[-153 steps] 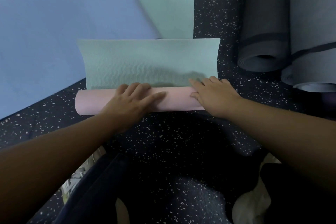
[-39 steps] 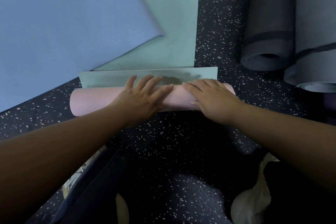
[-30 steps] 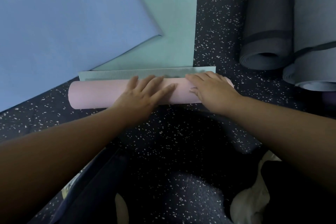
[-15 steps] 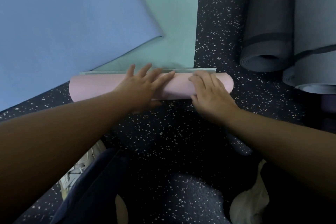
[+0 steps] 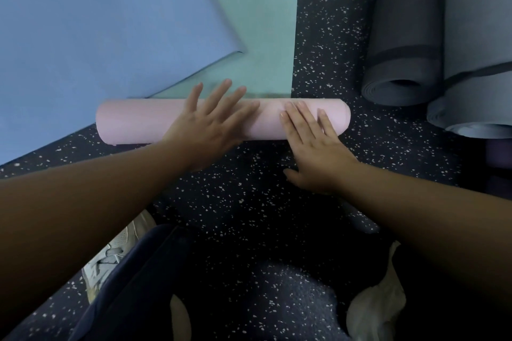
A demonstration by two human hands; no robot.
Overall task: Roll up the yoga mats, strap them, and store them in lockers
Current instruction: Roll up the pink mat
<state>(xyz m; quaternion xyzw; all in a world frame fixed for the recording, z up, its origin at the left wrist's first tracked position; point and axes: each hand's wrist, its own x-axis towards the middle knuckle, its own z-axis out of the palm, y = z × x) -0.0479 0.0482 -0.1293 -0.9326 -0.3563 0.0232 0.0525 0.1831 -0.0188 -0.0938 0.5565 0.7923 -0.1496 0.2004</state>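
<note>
Both hands lie flat, fingers straight, on a pink rolled yoga mat.

Head view: the left hand point(image 5: 210, 122) spreads wide over the middle of the pink rolled yoga mat point(image 5: 138, 122), and the right hand point(image 5: 313, 141) presses its right part, thumb out to the side. The roll lies crosswise on the dark speckled floor point(image 5: 327, 36), against the teal flat mat point(image 5: 263, 22) that a blue flat mat point(image 5: 97, 30) overlaps. Two grey rolled mats point(image 5: 401, 63) rest well apart at right.

A dark floor point(image 5: 327, 36) flecked with pale specks fills the view (rubbery-looking, like gym flooring). Light is dim and even. No walls or windows show.
</note>
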